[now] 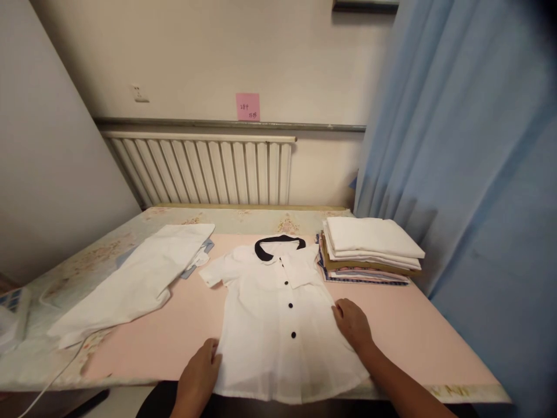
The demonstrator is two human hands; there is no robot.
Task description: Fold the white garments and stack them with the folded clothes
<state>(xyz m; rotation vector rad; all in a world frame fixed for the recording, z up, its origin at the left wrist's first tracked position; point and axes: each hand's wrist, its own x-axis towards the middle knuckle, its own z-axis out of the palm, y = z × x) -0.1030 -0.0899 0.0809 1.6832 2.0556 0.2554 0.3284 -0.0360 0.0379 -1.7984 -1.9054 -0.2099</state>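
Observation:
A white short-sleeved shirt with a black collar and black buttons lies front up on the pink mat. Its sleeve on the right is folded inward over the chest, while the sleeve on the left sticks out. My left hand is closed at the shirt's left edge near the hem, fingertips partly hidden. On the opposite side, my right hand pinches the shirt's edge below the folded sleeve. The hem reaches the table's front edge.
Folded clothes are stacked at the back right, beside a blue curtain. Unfolded white garments lie on the left. The pink mat covers part of a floral tablecloth. A radiator stands behind.

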